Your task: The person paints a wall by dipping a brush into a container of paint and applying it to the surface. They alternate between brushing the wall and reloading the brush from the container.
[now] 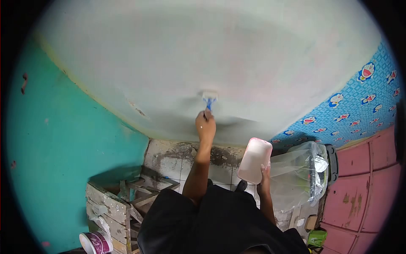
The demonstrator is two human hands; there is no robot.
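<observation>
My left hand (206,124) is closed around the handle of a paintbrush (209,98) with a blue neck and a wide pale head. The head is against the whitish wall (169,55), though motion blurs it slightly. Lower and to the right, my right hand (264,178) grips the edge of a shallow rectangular tray (255,158) with a pink rim. Its inside looks coated in pale paint. The tray is tilted, apart from the wall.
A turquoise wall (63,127) stands at left, above a worn wooden frame (108,203) and a paint bucket (96,243). Right are blue cartoon wallpaper (338,111), a clear plastic bag (292,178) and pink panels (347,203). Dirty floor tiles (169,167) lie below.
</observation>
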